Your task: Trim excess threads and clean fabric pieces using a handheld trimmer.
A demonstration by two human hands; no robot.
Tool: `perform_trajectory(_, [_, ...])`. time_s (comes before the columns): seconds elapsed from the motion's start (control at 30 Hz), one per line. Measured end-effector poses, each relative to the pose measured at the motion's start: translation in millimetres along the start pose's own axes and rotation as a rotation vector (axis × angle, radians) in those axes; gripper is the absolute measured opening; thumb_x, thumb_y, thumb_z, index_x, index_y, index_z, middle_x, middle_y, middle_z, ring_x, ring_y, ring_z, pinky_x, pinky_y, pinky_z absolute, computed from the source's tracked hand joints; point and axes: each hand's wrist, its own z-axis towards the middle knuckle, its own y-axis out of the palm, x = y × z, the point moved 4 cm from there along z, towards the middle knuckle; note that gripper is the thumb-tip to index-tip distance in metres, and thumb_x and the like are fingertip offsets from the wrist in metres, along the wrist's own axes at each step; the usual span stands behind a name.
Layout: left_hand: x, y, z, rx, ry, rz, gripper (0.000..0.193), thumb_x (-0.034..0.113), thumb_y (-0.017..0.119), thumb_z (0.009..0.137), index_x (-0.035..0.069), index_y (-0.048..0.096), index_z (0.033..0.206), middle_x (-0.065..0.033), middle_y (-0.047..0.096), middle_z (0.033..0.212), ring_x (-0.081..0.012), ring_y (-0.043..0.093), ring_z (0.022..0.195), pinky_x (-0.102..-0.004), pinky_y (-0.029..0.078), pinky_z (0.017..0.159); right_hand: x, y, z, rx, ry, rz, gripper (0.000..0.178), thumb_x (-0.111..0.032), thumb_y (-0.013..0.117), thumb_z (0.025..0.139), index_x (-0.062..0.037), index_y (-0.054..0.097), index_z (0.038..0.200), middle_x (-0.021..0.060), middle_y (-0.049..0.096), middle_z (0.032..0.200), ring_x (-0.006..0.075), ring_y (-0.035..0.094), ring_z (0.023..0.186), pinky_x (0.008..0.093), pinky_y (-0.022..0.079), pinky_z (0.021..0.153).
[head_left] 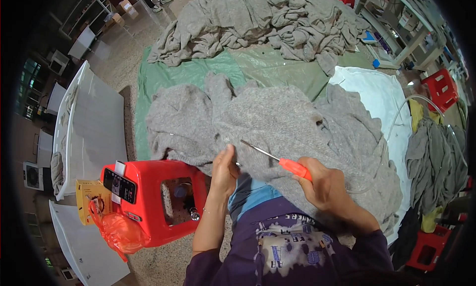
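A: What stood furthest left?
B: A white tub (99, 132), with a second white tub (89, 241) nearer the person; then a yellow box (87, 199), just beside a red stool (148, 187); a thin orange-red plastic bag (124, 231) hung at the stool's corner, and a dark phone (120, 186) leaned on its top.
A: And the left hand (224, 174)?
B: It came next, right of the stool, raised at the near edge of the grey knit (267, 107); its fingers stood close together, thumb side up; a small bit of metal showed beside them, though I couldn't tell what it was, nor whether they gripped anything.
A: Where did the knit lie?
B: In the middle, bunched and spread in front of the person, over a green sheet (213, 68); beyond it a larger heap of grey cloth (258, 23) covered the sheet's far side.
A: The tool, then?
B: The red-handled tool (292, 167) was over the knit, its thin metal shaft aimed left and away from the person; I couldn't tell whether the tip touched; the right hand (325, 184) had its fingers closed firmly round the handle.
A: Further right?
B: A pale cloth (367, 92), partly under the knit; then hanging grey cloth (431, 162), with another red stool (441, 90) behind it.
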Motion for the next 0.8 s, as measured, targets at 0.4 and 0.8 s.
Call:
perform_trajectory(0.4, [10.2,-6.5,-13.4,0.020,-0.001,-0.016,0.019,0.019,0.052,0.097,0.002,0.058,0.101,-0.0072,0.066,0.093,-0.0144,0.064,0.078,-0.0277,0.052,0.060,-2.1,-7.4,-23.6,-0.152,-0.104,-0.065,0.028,-0.013,0.065,0.078,-0.0069,0.058,0.104,0.0099,0.057,0.077,0.0297,0.059,0.058,0.0385,0.045,0.049])
perform_trajectory(0.8, [-7.8,10.4,-48.7,-0.210,-0.371,-0.033,0.034,0.029,0.057,0.094,0.005,0.055,0.117,-0.0065,0.063,0.107,-0.0220,0.063,0.099,-0.0337,0.054,0.079,13.2,-4.1,-17.3,0.026,-0.015,0.035,0.025,-0.012,0.068,0.080,-0.0064,0.059,0.103,0.0134,0.063,0.081,0.0323,0.063,0.065,0.0372,0.048,0.054])
